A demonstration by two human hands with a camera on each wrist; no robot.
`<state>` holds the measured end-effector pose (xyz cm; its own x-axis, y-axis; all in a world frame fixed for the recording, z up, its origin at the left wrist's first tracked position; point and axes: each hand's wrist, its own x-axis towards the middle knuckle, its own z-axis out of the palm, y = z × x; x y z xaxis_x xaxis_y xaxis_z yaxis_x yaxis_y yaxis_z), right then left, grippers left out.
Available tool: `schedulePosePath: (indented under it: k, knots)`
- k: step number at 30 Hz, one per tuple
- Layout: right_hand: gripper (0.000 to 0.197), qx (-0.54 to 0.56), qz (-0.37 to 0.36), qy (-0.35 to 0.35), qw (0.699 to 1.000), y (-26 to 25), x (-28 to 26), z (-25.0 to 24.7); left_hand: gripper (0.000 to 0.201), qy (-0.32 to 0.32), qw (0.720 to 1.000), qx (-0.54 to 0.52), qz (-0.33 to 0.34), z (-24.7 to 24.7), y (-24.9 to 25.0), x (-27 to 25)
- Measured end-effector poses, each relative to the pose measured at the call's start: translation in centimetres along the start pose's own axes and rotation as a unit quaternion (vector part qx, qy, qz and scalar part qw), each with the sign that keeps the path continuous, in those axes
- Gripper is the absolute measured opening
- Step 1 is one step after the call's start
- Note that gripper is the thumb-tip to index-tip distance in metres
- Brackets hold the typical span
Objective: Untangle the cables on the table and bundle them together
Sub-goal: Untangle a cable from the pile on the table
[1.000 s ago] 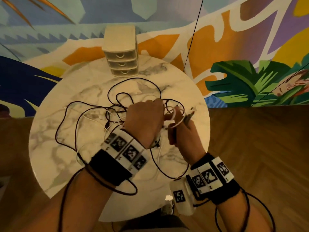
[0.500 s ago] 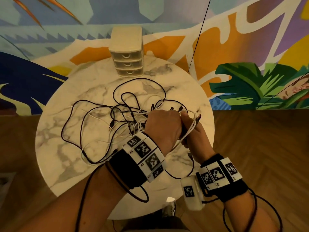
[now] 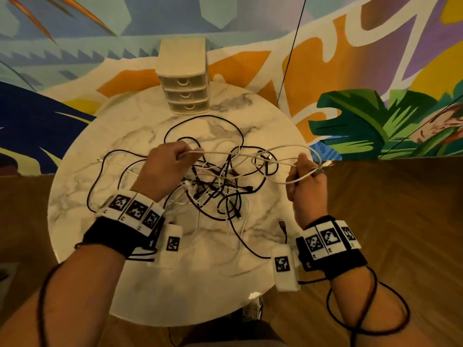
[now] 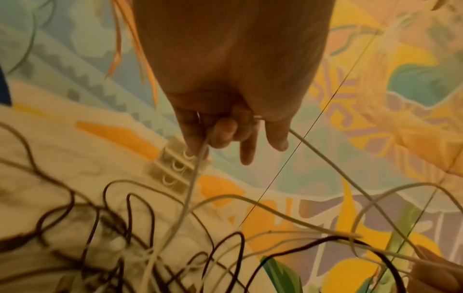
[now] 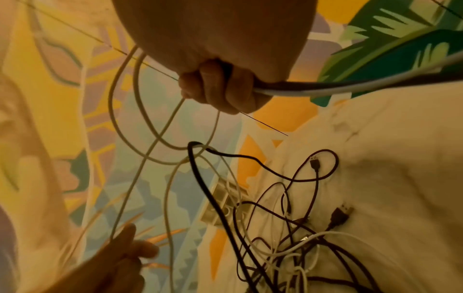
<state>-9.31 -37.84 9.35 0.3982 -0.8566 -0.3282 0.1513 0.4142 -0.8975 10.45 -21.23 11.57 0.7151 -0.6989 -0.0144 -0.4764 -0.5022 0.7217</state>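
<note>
White cable [image 3: 240, 152] stretched L–R, pinched by left hand [image 3: 166, 166], clenched in right hand [image 3: 307, 186]; ends lost in tangle [image 3: 215, 189].

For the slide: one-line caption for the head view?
Both hands, left hand and right hand, stretch a white cable above the tangle on the table.

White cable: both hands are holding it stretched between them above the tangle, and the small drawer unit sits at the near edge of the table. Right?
Not quite. The head view shows the drawer unit at the far edge of the table, by the wall. The left hand and right hand do hold the white cable above the tangle.
</note>
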Motion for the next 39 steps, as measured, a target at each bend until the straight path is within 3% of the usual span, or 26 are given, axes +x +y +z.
schedulePosePath:
  k: [2,4,5,6,8,11,13,14,16,18,20,22,24,26,29,31,33,35,37,39]
  knots:
    - [0.034,0.006,-0.022,0.023,0.999,-0.2,0.4,0.0,0.051,-0.057,0.983,-0.109,-0.137,1.2,-0.6,-0.2]
    - [0.037,0.006,-0.033,0.033,0.999,-0.4,0.6,0.0,0.059,-0.149,0.923,-0.228,-0.273,2.1,-1.4,-1.1]
    - [0.037,0.01,-0.031,0.03,0.999,-0.4,0.5,0.0,0.062,-0.189,0.898,-0.262,-0.3,2.4,-1.4,-1.8]
    - [0.038,0.01,-0.029,0.024,0.999,-0.4,0.5,0.0,0.064,-0.207,0.879,-0.304,-0.303,2.5,-1.2,-2.4]
    - [0.048,-0.024,-0.031,0.003,0.999,-0.1,0.3,0.0,0.063,-0.194,0.83,-0.462,-0.244,2.4,-0.1,-2.6]
    - [0.048,-0.084,-0.038,-0.024,0.995,0.5,-0.3,0.2,0.059,-0.223,0.709,-0.658,-0.121,1.5,3.3,-2.9]
    - [0.046,-0.082,-0.035,-0.023,0.996,0.6,-0.2,0.3,0.056,-0.264,0.68,-0.677,-0.098,1.4,4.1,-3.4]
    - [0.047,-0.075,-0.029,-0.015,0.997,0.4,-0.1,0.2,0.054,-0.285,0.694,-0.65,-0.123,1.2,4.0,-3.6]
    - [0.047,-0.071,-0.024,0.006,0.997,0.1,0.2,-0.2,0.051,-0.278,0.798,-0.495,-0.201,0.7,2.8,-3.8]
    - [0.046,-0.074,-0.025,0.014,0.997,-0.3,0.6,-0.9,0.05,-0.223,0.911,-0.26,-0.229,0.0,0.9,-3.2]
    - [0.046,-0.108,-0.021,-0.013,0.994,-0.5,0.6,-1.3,0.049,-0.123,0.969,-0.059,-0.204,-0.6,-1.1,-2.0]
    - [0.045,-0.201,-0.01,-0.089,0.976,-0.7,0.2,-1.5,0.048,-0.01,0.979,-0.04,-0.201,-0.7,-2.8,-0.3]
    - [0.046,-0.3,0.009,-0.168,0.939,-0.7,-0.2,-2.2,0.05,0.076,0.961,-0.107,-0.243,-0.5,-4.7,1.0]
    - [0.049,-0.351,0.03,-0.191,0.916,-0.9,-0.3,-3.7,0.044,0.078,0.946,-0.121,-0.289,0.0,-7.2,2.0]
    - [0.049,-0.392,0.031,-0.1,0.914,-1.7,0.0,-6.4,0.032,0.021,0.929,-0.067,-0.365,1.3,-9.8,2.0]
    - [0.05,-0.394,0.011,-0.015,0.919,-2.3,0.2,-7.9,0.042,0.073,0.929,0.01,-0.362,1.9,-9.5,1.6]
    - [0.052,-0.373,-0.008,0.019,0.927,-2.7,0.0,-8.6,0.036,0.189,0.947,0.005,-0.258,2.3,-6.6,1.1]
    - [0.054,-0.353,-0.022,0.019,0.935,-2.7,-0.4,-8.5,0.02,0.259,0.961,-0.037,-0.094,2.9,-2.1,0.3]
    - [0.055,-0.341,-0.035,0.013,0.939,-2.5,-0.9,-7.9,0.014,0.183,0.977,-0.026,0.104,4.5,2.3,-1.9]
    - [0.056,-0.323,-0.039,0.007,0.946,-2.2,-1.2,-7.3,0.02,0.014,0.956,0.04,0.291,7.3,5.3,-5.2]
